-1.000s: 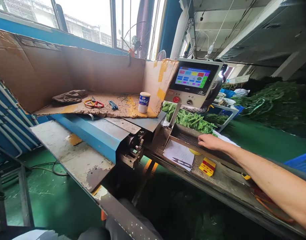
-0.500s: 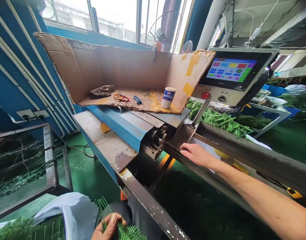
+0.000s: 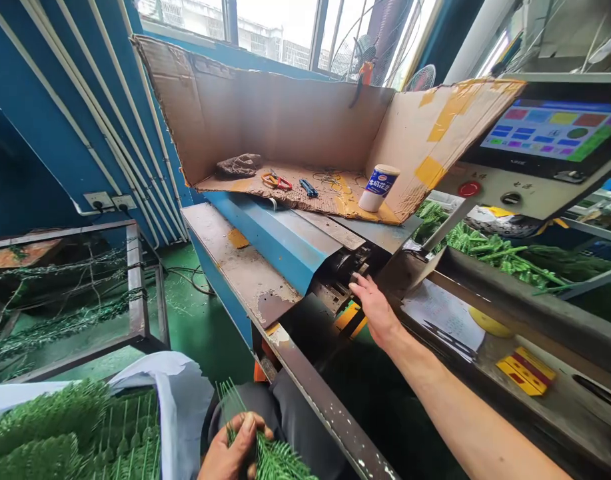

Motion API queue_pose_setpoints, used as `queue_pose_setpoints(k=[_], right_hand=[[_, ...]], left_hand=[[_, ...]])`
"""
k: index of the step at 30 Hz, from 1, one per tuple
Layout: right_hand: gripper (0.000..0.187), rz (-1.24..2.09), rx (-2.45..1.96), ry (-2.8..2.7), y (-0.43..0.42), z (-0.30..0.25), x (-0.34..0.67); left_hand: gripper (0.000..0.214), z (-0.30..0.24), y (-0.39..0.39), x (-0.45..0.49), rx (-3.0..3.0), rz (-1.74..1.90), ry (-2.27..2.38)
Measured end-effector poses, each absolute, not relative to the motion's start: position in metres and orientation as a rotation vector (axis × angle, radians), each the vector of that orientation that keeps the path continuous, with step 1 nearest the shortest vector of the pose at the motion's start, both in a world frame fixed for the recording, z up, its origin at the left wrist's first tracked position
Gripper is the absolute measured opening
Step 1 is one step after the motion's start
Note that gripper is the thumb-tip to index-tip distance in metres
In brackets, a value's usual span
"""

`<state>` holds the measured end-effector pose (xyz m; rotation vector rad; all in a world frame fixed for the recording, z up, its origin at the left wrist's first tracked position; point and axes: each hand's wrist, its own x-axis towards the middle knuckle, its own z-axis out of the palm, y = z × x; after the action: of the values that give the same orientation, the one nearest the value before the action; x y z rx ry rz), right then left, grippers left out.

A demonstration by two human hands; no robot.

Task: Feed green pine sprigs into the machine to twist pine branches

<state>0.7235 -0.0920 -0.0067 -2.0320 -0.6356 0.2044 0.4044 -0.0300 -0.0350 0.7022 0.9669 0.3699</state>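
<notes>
My left hand (image 3: 240,445) is closed around a bunch of green artificial pine sprigs (image 3: 285,460), low in the view above my lap. Their bare stems (image 3: 229,400) stick up past my thumb. At the front end of a blue machine (image 3: 280,243), my right hand (image 3: 375,307) reaches to the metal chuck (image 3: 348,261). Its fingertips are drawn together beside the jaws; whatever lies between them is too small and hidden to make out. More pine sprigs (image 3: 45,427) lie in a white-lined container (image 3: 178,393) at my left.
A cardboard screen (image 3: 305,113) on the machine holds pliers (image 3: 276,181), a blue tool (image 3: 308,188), a cloth (image 3: 239,165) and a tub (image 3: 379,189). A control panel (image 3: 545,147) stands right. A dark metal rail (image 3: 330,413) crosses before me; a metal frame (image 3: 138,287) is left.
My right hand has moved in along the rail to the chuck; a thin dark wire ran between them earlier. The view has swung left. My left hand still grips the sprigs.
</notes>
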Motion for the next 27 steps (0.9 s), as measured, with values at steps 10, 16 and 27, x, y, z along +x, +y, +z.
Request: queue_pose_setpoints(k=[10, 16, 27], right_hand=[[0.067, 0.654, -1.824, -0.992, -0.144, 0.021, 0.62], [0.061, 0.99, -1.569, -1.236, -0.162, 0.039, 0.558], [0.048, -0.317, -2.648, -1.499, -0.198, 0.081, 0.732]], left_hand=[[0.038, -0.01, -0.04, 0.428, 0.472, 0.352, 0.916], [0.039, 0.023, -0.056, 0.46, 0.374, 0.41, 0.76], [0.044, 0.001, -0.075, 0.438, 0.591, 0.262, 0.71]])
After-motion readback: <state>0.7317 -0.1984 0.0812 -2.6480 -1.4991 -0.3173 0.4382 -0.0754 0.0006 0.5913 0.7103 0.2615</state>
